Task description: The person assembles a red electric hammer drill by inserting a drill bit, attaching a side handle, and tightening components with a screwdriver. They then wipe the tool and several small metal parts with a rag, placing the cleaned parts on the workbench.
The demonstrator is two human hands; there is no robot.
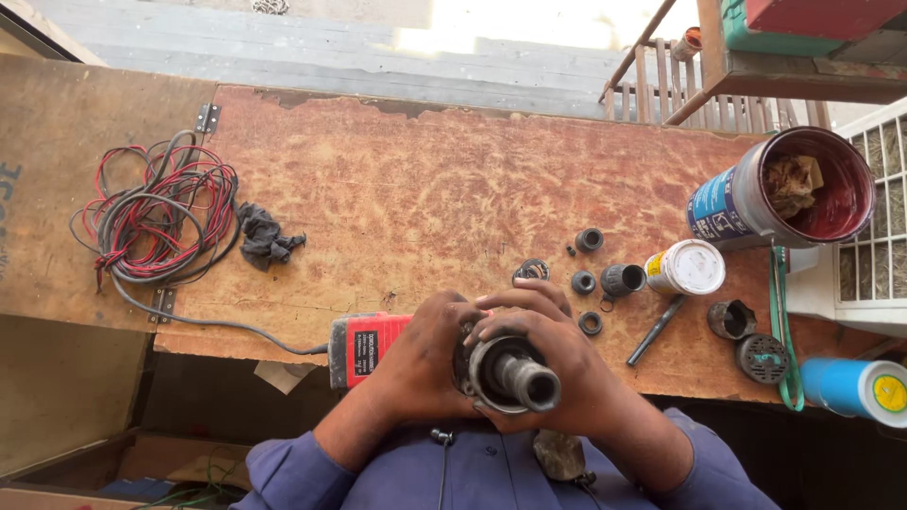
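Observation:
Both my hands grip a red power tool (370, 346) held over the near edge of a worn wooden bench (425, 189). Its grey metal nose (515, 376), a round collar with a hollow spindle, points up at the camera. My left hand (420, 364) wraps the tool's body just behind the collar. My right hand (553, 354) clasps the collar from the right, fingers curled over its top. Small black rings and sleeves (586, 280) lie on the bench just beyond my hands.
A tangle of red and black wires (161, 212) and a black rag (265, 236) lie at the left. To the right are a small white-lidded jar (688, 267), a dark rod (656, 331), a big open tin (789, 189), a black round cap (761, 358) and a blue can (860, 387).

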